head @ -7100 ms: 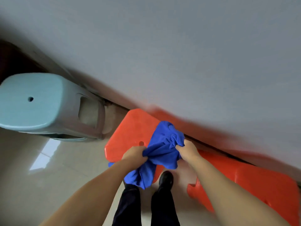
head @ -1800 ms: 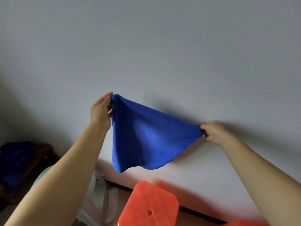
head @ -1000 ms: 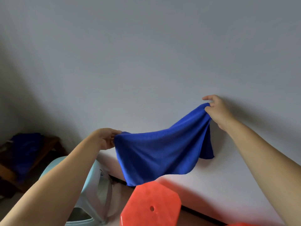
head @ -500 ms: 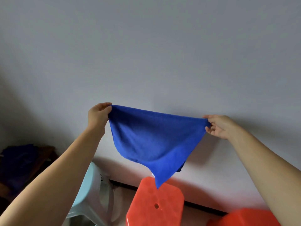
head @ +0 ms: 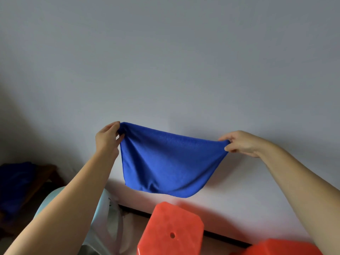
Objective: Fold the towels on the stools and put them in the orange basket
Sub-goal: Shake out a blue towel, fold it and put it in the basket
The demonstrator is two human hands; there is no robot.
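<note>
Blue towel (head: 169, 162) held up in the air in front of a pale grey wall (head: 165, 61), stretched between two raised bare arms. The left hand (head: 107, 139) pinches the towel's upper left corner between thumb and fingers; the right hand (head: 241, 143) pinches the upper right corner the same way. The cloth sags in a soft curve between them. Below it stands an orange stool (head: 171, 229) with a small hole in its seat. A light blue stool (head: 103, 223) sits partly behind the left forearm. More orange plastic (head: 283, 247) shows at the bottom right. Dark blue cloth (head: 14, 183) lies on something wooden at far left.
</note>
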